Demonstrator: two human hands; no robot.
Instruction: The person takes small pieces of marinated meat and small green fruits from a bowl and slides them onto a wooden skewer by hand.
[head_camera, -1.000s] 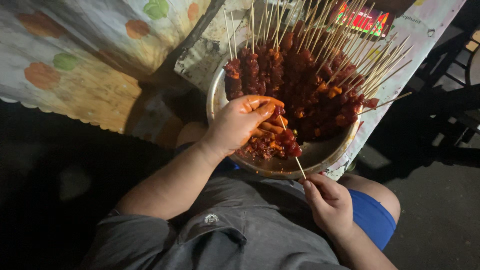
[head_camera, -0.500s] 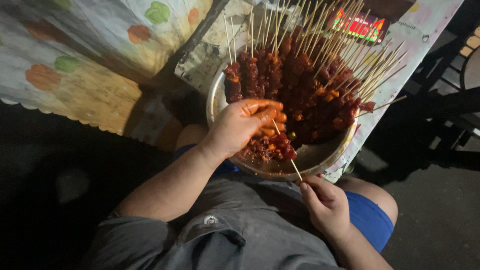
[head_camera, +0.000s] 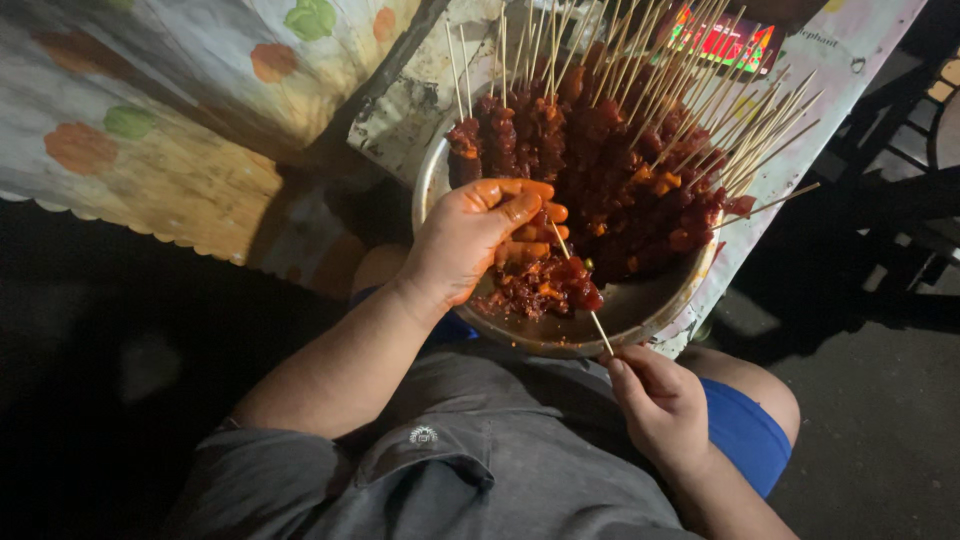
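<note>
A round metal bowl (head_camera: 640, 315) rests at the table's edge above my lap, piled with red marinated meat skewers (head_camera: 610, 170) whose bamboo sticks point up and to the right. My left hand (head_camera: 480, 235), smeared with orange sauce, is closed over pieces of loose meat (head_camera: 545, 285) at the bowl's near side. My right hand (head_camera: 660, 400) sits just below the bowl's rim and pinches the lower end of a thin bamboo stick (head_camera: 590, 320). That stick runs up and to the left into the meat under my left fingers.
A tablecloth with orange and green spots (head_camera: 170, 130) covers the table on the left. A patterned sheet (head_camera: 850, 50) lies under the bowl at the right. Dark chair legs (head_camera: 900, 230) stand at the far right. The floor (head_camera: 880, 440) is dark.
My left hand has stayed on the meat and its fingers have shifted slightly. The right hand keeps hold of the stick; the view has tilted a little.
</note>
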